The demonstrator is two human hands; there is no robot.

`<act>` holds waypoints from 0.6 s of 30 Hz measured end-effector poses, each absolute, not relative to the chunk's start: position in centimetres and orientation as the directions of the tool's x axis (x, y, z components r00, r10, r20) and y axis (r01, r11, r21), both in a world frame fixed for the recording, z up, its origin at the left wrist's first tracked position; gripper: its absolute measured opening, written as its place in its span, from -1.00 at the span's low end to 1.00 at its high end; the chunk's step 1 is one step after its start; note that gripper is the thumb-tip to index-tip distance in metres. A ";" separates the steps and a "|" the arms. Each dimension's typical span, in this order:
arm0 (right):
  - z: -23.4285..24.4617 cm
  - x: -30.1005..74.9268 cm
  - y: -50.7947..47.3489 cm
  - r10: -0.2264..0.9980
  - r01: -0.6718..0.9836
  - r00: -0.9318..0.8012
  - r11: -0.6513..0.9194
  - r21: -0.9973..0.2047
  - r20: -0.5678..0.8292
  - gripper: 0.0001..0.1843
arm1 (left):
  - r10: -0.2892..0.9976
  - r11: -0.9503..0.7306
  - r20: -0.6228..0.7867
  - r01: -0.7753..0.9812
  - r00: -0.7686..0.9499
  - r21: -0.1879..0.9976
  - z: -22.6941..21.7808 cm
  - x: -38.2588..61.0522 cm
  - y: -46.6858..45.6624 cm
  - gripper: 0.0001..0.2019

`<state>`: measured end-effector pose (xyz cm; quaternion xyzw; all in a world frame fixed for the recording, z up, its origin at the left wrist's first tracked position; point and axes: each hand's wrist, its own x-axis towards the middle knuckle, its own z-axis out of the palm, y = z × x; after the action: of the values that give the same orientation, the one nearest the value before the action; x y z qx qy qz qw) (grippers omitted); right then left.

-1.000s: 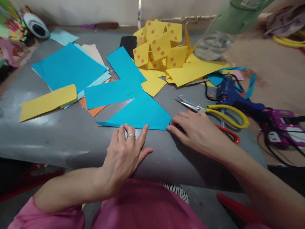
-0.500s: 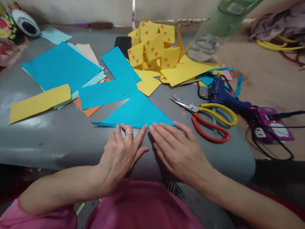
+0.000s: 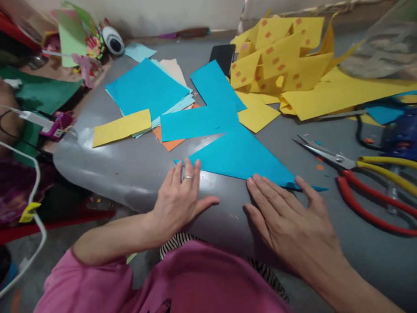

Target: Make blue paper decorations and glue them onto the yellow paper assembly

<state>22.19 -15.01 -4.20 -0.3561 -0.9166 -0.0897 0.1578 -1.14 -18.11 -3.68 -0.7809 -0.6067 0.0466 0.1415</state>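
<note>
A blue sheet of paper (image 3: 234, 152), folded along its near edge into a triangle, lies flat on the grey table. My left hand (image 3: 182, 191) rests with fingertips on the left part of that fold, thumb stretched out to the side. On the right part of the fold, my right hand (image 3: 286, 208) presses with its fingers laid flat and apart. Two blue paper strips (image 3: 185, 124) (image 3: 216, 84) lie just beyond the triangle and touch its far corner. Scissors (image 3: 345, 167) with one red and one yellow handle lie to the right of my right hand.
Behind stands a yellow paper construction (image 3: 280, 56) with orange squares, near a black phone (image 3: 223, 58). Stacked blue sheets (image 3: 146, 89) and a yellow strip (image 3: 124, 128) lie left. A blue glue gun (image 3: 400, 134) is at right. Another person's arm (image 3: 9, 113) shows at far left.
My hands have slid apart along the fold, the left one toward its left end and the right one toward its right end. The view has turned left and closer.
</note>
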 end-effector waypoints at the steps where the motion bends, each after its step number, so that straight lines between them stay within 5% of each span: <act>1: -4.2 22.1 -15.0 0.629 0.686 -0.692 0.725 0.053 0.354 -0.57 | 0.962 -0.215 0.109 0.939 0.251 -0.267 -3.7 -2.2 -18.2 -0.21; 7: -4.4 21.6 -15.2 0.640 0.707 -0.673 0.704 0.069 0.370 -0.62 | 0.959 -0.186 0.185 0.968 0.216 -0.167 -2.9 -5.4 -18.2 -0.36; 12: -4.4 21.8 -15.5 0.657 0.727 -0.653 0.684 0.068 0.376 -0.62 | 0.786 -0.547 0.291 0.833 0.545 -0.085 -3.7 -1.2 -17.5 -0.41; 18: -4.2 20.3 -15.8 0.711 0.746 -0.619 0.665 -0.035 0.335 -0.54 | 0.805 -0.556 0.232 0.831 0.546 -0.029 -5.1 0.3 -16.7 -0.37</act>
<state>20.35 -15.76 -4.23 -0.4055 -0.8980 -0.0535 0.1621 0.30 -16.69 -5.08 -0.8767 -0.4664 -0.0963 0.0678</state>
